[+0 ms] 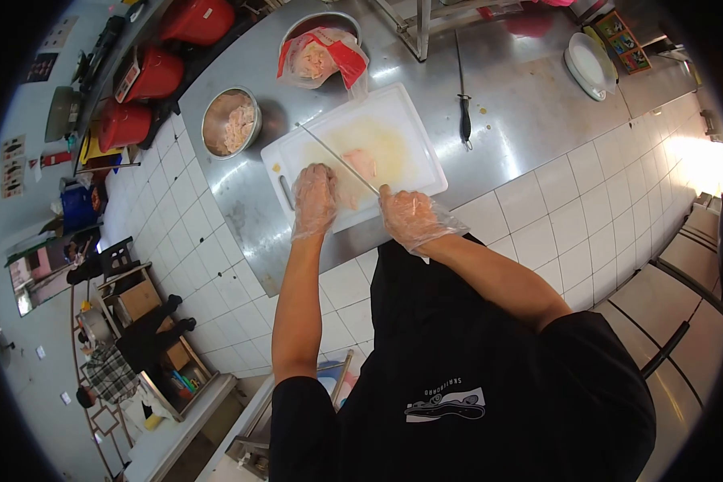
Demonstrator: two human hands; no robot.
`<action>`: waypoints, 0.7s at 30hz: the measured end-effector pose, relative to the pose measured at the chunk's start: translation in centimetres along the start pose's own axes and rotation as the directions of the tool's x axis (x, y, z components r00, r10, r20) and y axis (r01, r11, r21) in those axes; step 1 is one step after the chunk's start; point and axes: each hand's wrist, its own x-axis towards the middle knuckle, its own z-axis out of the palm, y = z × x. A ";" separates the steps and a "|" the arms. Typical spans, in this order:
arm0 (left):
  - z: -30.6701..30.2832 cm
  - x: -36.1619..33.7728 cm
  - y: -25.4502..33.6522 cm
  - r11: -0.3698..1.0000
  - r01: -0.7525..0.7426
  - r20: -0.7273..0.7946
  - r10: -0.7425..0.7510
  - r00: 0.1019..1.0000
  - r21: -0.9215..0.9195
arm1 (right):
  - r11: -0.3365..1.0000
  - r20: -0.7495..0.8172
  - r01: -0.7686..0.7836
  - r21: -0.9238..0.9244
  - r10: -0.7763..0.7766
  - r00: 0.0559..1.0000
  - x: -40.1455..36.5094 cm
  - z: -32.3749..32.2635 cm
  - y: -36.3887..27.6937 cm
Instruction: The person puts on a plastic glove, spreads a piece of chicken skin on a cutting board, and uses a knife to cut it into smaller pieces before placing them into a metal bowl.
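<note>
My right hand [412,215], in a clear plastic glove, is closed around the handle of a long knife [337,157]. The blade slants up and left across a white cutting board [406,108]. Pale pink raw meat [361,165] lies flat on the board beside the blade. My left hand [315,197], also gloved, rests at the board's left side, its fingers curled down on the near end of the meat; the fingertips are partly hidden. Yellowish wet stains surround the meat.
A metal bowl [217,124] of cut raw meat stands left of the board. Behind it, another metal bowl [345,22] holds a red-and-clear bag [317,58] of meat. A sharpening steel [464,112] lies to the right, and white plates [590,64] are farther off on the steel table [522,120].
</note>
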 end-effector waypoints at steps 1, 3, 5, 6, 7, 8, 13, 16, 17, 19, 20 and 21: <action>-0.3 -0.6 0.2 0.999 0.028 0.015 -0.028 0.999 -0.035 | 1.000 -0.006 0.007 -0.020 -0.008 1.000 0.1 0.4 -0.1; -0.8 -1.5 0.2 0.993 0.069 0.020 -0.067 0.998 -0.098 | 0.999 -0.023 0.023 -0.031 -0.024 0.999 0.2 0.8 -0.2; -1.3 -1.9 -0.1 0.988 0.081 -0.007 -0.083 0.997 -0.135 | 0.998 0.015 0.009 -0.057 -0.008 1.000 0.5 0.8 -0.4; -1.7 -2.0 -0.1 0.987 0.074 -0.040 -0.081 0.996 -0.141 | 0.997 0.061 -0.012 -0.079 0.017 0.998 0.7 0.3 -0.7; -1.9 -1.9 -0.1 0.987 0.066 -0.071 -0.078 0.994 -0.149 | 0.994 0.105 -0.035 -0.103 0.046 0.993 0.8 0.0 -1.0; -1.9 -1.8 0.1 0.989 0.022 -0.109 -0.038 0.993 -0.149 | 0.993 0.110 -0.059 -0.103 0.071 0.991 0.9 -0.1 -1.4; -1.8 -1.1 1.4 0.992 -0.013 -0.036 0.009 0.999 -0.129 | 0.983 -0.062 -0.083 -0.165 0.074 0.995 -0.1 2.3 -2.1; -1.0 -1.2 0.5 0.976 -0.012 0.023 0.018 1.000 -0.219 | 0.977 -0.004 -0.115 -0.181 0.116 0.993 0.2 2.7 -2.1; -0.7 -1.3 0.2 0.972 -0.003 0.054 0.016 0.998 -0.236 | 0.981 0.035 -0.129 -0.146 0.136 0.990 0.4 2.6 -2.1; -0.4 -1.3 -0.1 0.963 0.019 0.113 0.012 0.994 -0.269 | 0.984 0.115 -0.160 -0.077 0.169 0.979 1.4 0.9 -3.0; -0.2 -1.2 -0.2 0.954 0.006 0.093 0.023 0.995 -0.300 | 0.986 0.062 -0.130 -0.107 0.137 0.989 2.1 1.2 -3.0; 0.0 -1.2 -0.4 0.944 -0.006 0.075 0.033 0.997 -0.330 | 0.985 0.012 -0.102 -0.139 0.105 0.994 2.8 1.8 -2.9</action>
